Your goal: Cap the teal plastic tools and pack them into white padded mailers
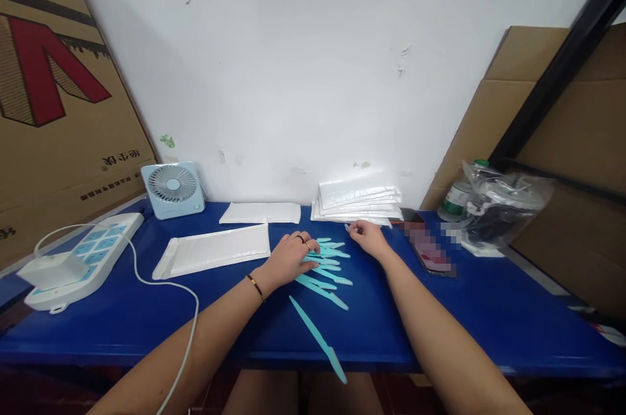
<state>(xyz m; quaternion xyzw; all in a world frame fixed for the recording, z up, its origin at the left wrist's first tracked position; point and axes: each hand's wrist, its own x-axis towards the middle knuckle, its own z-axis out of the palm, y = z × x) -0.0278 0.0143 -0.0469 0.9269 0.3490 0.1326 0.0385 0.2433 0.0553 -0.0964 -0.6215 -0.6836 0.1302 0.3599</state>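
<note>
Several turquoise eyebrow razors (pixel 328 267) lie fanned out on the blue table, their left ends covered by my left hand (pixel 292 257). The fingers and thumb of that hand curl down around the razors; how many they grip is hidden. One more turquoise razor (pixel 313 330) lies apart, slanting close to the table's front edge. To the right of the fan, my right hand (pixel 368 237) is closed in a pinch. A small pale bit shows at its fingertips, too small to name, just in front of a stack of white padded mailers (pixel 359 201).
Two more white mailers (pixel 215 252) lie flat at left. A blue fan (pixel 173 190) and a power strip (pixel 92 258) with a white cable stand farther left. To the right are a phone (pixel 430 248), a bottle (pixel 457 199) and a plastic-wrapped item (pixel 503 206). Cardboard flanks both sides.
</note>
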